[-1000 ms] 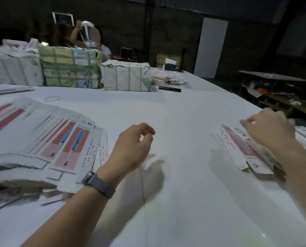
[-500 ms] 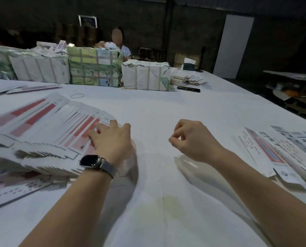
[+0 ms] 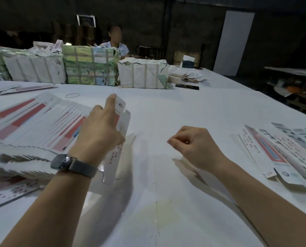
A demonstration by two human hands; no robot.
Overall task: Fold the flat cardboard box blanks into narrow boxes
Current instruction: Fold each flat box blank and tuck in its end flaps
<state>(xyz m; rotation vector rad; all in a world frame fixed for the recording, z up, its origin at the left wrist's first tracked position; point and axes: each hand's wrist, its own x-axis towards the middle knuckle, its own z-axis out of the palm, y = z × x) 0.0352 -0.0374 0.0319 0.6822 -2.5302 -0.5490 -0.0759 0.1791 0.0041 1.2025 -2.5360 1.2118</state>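
Lifted off the fanned stack [image 3: 33, 122], 1 blank [image 3: 121, 120] now rises in the left hand's [image 3: 98, 132] grip — folding comes next; right hand [image 3: 193, 145] curled, empty.

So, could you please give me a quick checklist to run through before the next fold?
1. Blank lifted off the stack: ok, the left hand grips it.
2. Only one blank picked: cannot tell, the hand hides its middle.
3. Right hand free to help: ok, curled and holding nothing.
4. Bare table between the hands for folding: ok.
5. Blank uncreased: cannot tell, blurred.
6. Room beside the pile on the right: ok.
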